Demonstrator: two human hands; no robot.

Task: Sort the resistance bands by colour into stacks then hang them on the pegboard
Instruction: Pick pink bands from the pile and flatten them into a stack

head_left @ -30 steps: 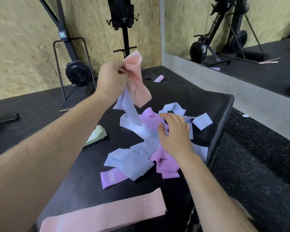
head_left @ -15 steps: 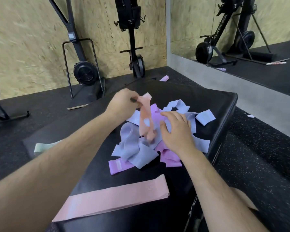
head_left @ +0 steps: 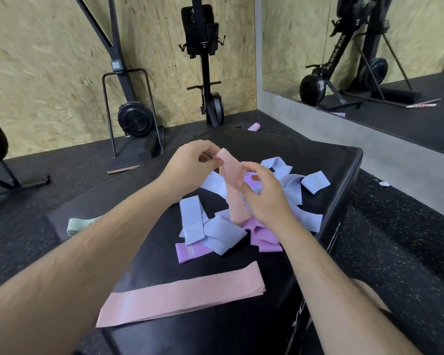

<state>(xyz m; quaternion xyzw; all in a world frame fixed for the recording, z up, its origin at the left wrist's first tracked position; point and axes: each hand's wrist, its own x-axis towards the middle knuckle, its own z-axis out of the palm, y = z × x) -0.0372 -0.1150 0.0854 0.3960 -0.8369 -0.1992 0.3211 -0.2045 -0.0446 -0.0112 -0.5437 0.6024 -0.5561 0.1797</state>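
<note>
Head view, read left to right. At the left edge of the pad (head_left: 315,160) lies a green band (head_left: 80,224), flat and well apart from the rest. Behind it, on the floor by the chipboard wall, stands a fan machine (head_left: 135,121), with an upright machine (head_left: 210,73) to its right.

Nearest you, a flat pink band (head_left: 182,295) lies across the pad's front, apart from the pile. Your left hand (head_left: 190,165) is raised above the pad. It pinches the top end of a hanging pink band (head_left: 232,190) between thumb and fingertips. That band drops from the pinch, and its lower end touches the pile.

Below and just left of it lie blue bands (head_left: 226,239), overlapping; one shows a printed "20". A purple band (head_left: 190,252) sticks out from under them at the pile's front. More purple shows beneath the hanging pink band.

Your right hand (head_left: 264,198) is just right of that band, fingers curled, with thumb and fingertips pinching its middle part. The palm side is turned away from you, so you cannot tell how firm the hold is. More blue ones spread to the right of this hand, toward the pad's right edge.

A small foam piece (head_left: 254,127) lies on the floor past the pad's far edge. A mirror (head_left: 369,60) fills the upper right and reflects gym machines.
</note>
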